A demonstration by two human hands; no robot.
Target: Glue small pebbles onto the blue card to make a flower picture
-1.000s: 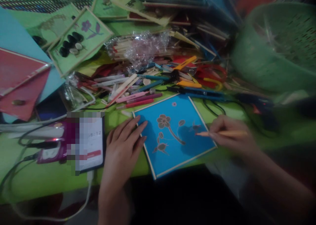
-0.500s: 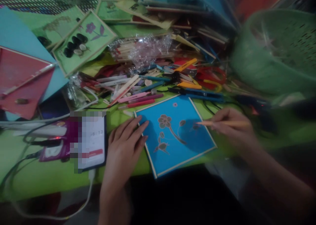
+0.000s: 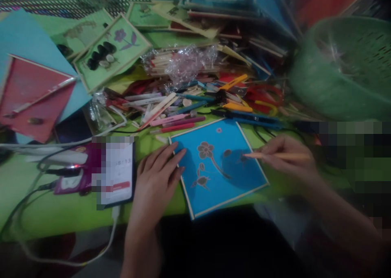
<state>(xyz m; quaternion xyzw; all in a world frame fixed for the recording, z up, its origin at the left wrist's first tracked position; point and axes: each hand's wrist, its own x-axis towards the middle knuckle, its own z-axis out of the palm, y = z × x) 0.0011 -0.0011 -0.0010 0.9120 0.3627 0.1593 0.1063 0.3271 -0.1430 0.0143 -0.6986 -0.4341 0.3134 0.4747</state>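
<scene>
A blue panel (image 3: pixel 207 196) with pale edge strips lies tilted on the green table, bearing a dark flower, stem and leaf figures. My left hand (image 3: pixel 159 176) rests flat over its left edge, fingers apart and holding nothing. An orange pencil-like stick (image 3: pixel 287 156) is pinched in my right hand (image 3: pixel 285 158), above the panel's right edge. The stick's tip is at a small dark figure on the right part of the panel, in shadow; whether it touches the surface cannot be made out.
A phone (image 3: pixel 122 172) and a purple device (image 3: pixel 88 168) with cables sit left. Pens, sticks and cutters (image 3: pixel 183 103) lie heaped behind the panel. A green basket (image 3: pixel 336 70) stands back right. Framed green (image 3: pixel 91 80) and red panels (image 3: pixel 45 90) lie back left.
The camera view has shifted slightly, so background things appear a little farther right. Both hands keep nearly the same place on the panel, and the stick is still in my right hand.
</scene>
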